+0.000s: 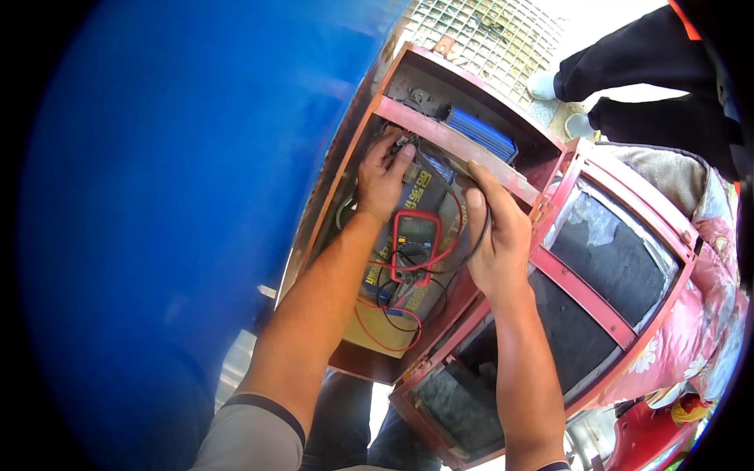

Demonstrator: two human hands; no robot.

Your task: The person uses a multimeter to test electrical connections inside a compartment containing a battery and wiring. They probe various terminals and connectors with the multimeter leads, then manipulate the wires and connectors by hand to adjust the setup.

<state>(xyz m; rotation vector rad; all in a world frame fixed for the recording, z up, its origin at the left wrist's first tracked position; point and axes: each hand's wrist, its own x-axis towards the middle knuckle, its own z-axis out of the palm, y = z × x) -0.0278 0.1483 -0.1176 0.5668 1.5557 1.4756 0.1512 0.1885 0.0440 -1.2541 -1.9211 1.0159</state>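
My left hand (381,179) reaches into an open metal box and pinches a wire end (405,141) beside the box's pink crossbar. The exact shape of that end is hard to make out. My right hand (501,235) is at the box's right side, thumb and forefinger curled round a black cable (484,224). Between the hands, a red-framed multimeter (416,228) lies on batteries (418,188) with yellow lettering. Red test lead wire (452,247) and black wire loop over and around the meter.
A blue finned metal box (483,133) sits beyond the pink crossbar (455,141). The hinged lid (585,290), with dark panels, leans open at right, near flowered cloth (656,349). A large blue panel (188,157) stands left. Another person's dark-trousered legs (652,63) are at upper right.
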